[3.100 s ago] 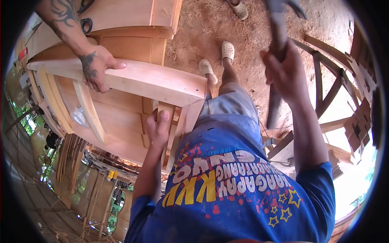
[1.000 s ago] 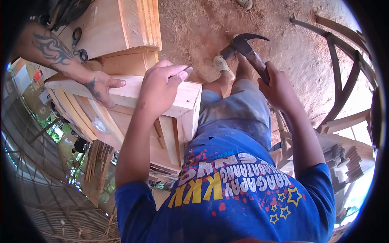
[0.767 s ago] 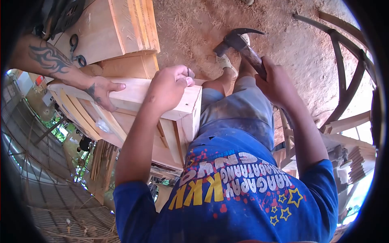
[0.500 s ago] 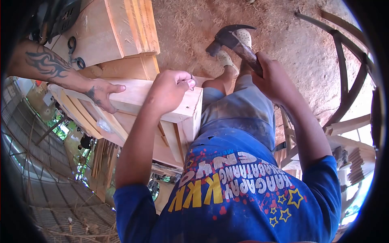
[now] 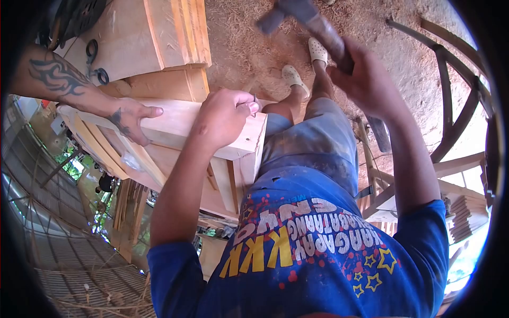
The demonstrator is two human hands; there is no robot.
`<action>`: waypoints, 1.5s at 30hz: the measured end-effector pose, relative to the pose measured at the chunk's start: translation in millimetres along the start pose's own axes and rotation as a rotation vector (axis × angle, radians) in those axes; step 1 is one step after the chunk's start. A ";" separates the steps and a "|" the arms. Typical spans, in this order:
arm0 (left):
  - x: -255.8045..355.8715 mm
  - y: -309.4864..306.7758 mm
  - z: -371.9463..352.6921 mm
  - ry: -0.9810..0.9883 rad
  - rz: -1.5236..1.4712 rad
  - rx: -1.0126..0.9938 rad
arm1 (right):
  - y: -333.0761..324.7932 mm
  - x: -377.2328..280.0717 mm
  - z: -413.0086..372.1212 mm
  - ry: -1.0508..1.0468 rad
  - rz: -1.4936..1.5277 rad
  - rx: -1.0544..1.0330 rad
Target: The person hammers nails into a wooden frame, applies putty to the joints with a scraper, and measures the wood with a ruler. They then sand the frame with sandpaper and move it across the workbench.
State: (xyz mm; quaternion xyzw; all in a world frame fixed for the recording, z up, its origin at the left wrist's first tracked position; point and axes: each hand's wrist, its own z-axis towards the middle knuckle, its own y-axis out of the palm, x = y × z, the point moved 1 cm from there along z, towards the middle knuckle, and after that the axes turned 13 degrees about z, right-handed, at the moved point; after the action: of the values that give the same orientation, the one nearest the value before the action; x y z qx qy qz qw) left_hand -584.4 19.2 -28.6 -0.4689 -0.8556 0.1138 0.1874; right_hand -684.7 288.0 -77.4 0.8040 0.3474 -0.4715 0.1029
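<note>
My left hand [image 5: 225,116] rests near the end of a pale wooden frame [image 5: 246,148], thumb and finger pinching a small dark nail [image 5: 256,98]. The nail stands over the board's upper face, and its tip is hidden by my fingers. My right hand [image 5: 366,82] is wrapped round the handle of a claw hammer [image 5: 326,34]. The hammer is lifted away from the frame, with its head [image 5: 289,13] slightly blurred and partly cut off at the top edge. A dark spot marks the board beside my left hand.
Another person's tattooed forearm reaches in from the left, their hand [image 5: 130,119] holding the frame. Stacked wooden panels [image 5: 132,37] and black scissors-like handles [image 5: 98,69] lie beyond. Dark curved bars [image 5: 448,95] stand at right. Wood shavings cover the dirt floor [image 5: 238,47].
My right hand has raised the hammer up and farther from the frame. My left hand keeps its pinch on the nail in nearly the same place.
</note>
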 end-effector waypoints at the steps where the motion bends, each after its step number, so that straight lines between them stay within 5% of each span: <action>1: -0.1 0.4 -0.5 -0.001 0.001 0.002 | -1.5 -0.8 3.5 -0.029 0.031 0.031; 5: 1.0 -0.6 -0.9 -0.019 0.008 -0.011 | -10.7 -17.8 14.4 0.028 0.247 0.050; 9: -5.4 2.7 1.7 0.002 -0.014 0.000 | -10.0 -16.8 10.3 -0.099 0.036 0.096; 15: -6.8 2.1 1.3 0.025 0.011 0.000 | 1.6 -24.0 1.5 0.089 0.087 0.005; 27: -2.3 -0.4 1.9 0.015 0.051 -0.011 | -5.8 -14.5 15.9 0.100 0.108 -0.002; 33: 1.0 -1.7 0.9 -0.025 0.046 -0.024 | 3.6 7.8 14.6 -0.036 -0.285 -0.488; 37: -4.2 2.5 2.4 0.017 0.007 0.014 | -9.4 4.6 25.7 0.011 -0.170 -0.289; 42: -3.5 2.2 1.8 0.005 0.039 -0.013 | -4.5 8.2 32.0 0.234 0.387 0.063; 45: -5.9 4.3 2.3 0.031 0.054 0.024 | 8.6 23.9 14.9 0.023 -0.269 -0.409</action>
State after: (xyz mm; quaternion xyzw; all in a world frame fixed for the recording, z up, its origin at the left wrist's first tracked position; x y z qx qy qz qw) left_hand -579.3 16.4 -33.5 -0.4911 -0.8383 0.1215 0.2032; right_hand -681.8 285.4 -106.6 0.7181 0.5409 -0.3916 0.1960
